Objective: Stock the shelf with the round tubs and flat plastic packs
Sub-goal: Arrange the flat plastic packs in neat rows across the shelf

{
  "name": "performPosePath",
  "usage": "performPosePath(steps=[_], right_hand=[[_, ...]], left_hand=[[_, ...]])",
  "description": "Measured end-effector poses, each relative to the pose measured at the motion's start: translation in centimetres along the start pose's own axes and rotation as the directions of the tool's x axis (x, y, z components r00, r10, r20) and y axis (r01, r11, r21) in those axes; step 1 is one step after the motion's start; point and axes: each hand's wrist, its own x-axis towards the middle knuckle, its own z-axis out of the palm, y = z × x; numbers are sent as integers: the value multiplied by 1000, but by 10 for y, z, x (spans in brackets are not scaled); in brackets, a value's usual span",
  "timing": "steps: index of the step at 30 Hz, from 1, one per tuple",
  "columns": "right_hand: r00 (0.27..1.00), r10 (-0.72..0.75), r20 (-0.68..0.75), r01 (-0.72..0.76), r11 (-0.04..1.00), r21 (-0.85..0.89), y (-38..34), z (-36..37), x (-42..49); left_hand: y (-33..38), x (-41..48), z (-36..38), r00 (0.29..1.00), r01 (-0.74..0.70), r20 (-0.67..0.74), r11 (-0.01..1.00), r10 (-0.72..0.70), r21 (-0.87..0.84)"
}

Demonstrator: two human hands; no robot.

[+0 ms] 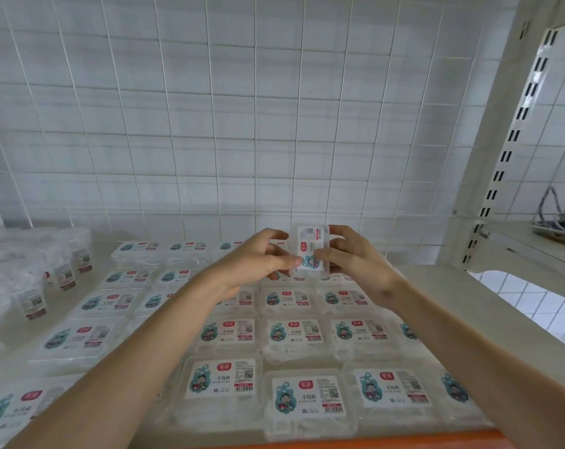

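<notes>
Flat pack [311,247] is pinched upright by left hand [258,260] and right hand [349,254], over the shelf's [436,286] back row at 12 o'clock. It is best laid label-up, squared to the laid packs [294,332]. Round tubs [64,273] are stacked at 9 o'clock.

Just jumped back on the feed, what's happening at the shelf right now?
A person holds one flat plastic pack upright, pinched between the left hand and right hand, above the back rows. The shelf already carries rows of flat packs lying label up, and round tubs stand at its left end. The held pack is not yet set down.
</notes>
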Motion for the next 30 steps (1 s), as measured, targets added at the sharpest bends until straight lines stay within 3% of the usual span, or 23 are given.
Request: performPosePath(steps=[4, 7, 10, 18, 23, 26, 30], right_hand=[[995, -85, -43, 76, 979, -187, 2, 0, 1], [965, -257, -50, 213, 882, -421, 2, -2, -1], [931, -365, 6, 322, 813, -485, 0, -2, -2], [959, -281, 25, 252, 816, -520, -3, -5, -2], [941, -281, -189, 172, 877, -450, -7, -20, 1], [924, -250, -290, 98, 886, -453, -4, -38, 4], [921, -214, -327, -16, 816, -578, 7, -65, 7]], left_hand=[[3, 0, -1, 994, -5, -108, 999, 2, -34], [1, 1, -2, 989, -20, -149, 998, 11, -58], [-3, 4, -4, 985, -38, -169, 998, 28, -59], [-4, 4, 1, 980, -82, -185, 997, 78, -14], [-11, 6, 10, 898, -193, -322, 925, 301, 326], [-20, 9, 15, 887, -200, -217, 762, 408, 616], [-22, 10, 27, 925, -197, -80, 648, 372, 735]])
